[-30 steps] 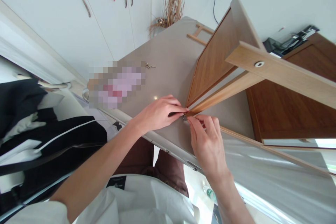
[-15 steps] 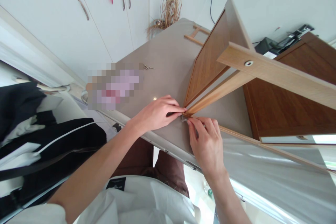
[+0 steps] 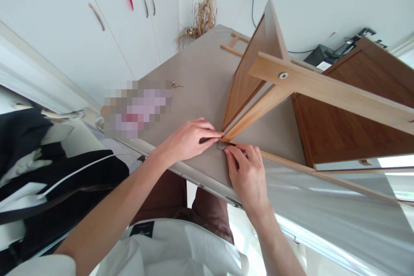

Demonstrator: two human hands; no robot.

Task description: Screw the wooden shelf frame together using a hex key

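Handwork at our brown panelled wooden frame [image 3: 307, 81]
Our left hand [image 3: 191, 139] pinches its corner; our right hand [image 3: 248, 169] grips a small, shiny grey piece [image 3: 221, 145] beside it.

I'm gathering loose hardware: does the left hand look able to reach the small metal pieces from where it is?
Probably yes: nothing seems to stand between the left hand and the metal pieces on the table, though it would first have to leave the frame.

We look from up on the head; we face forward and down; the tabletop [image 3: 197, 82] is near, the wall [image 3: 307, 4] farther.
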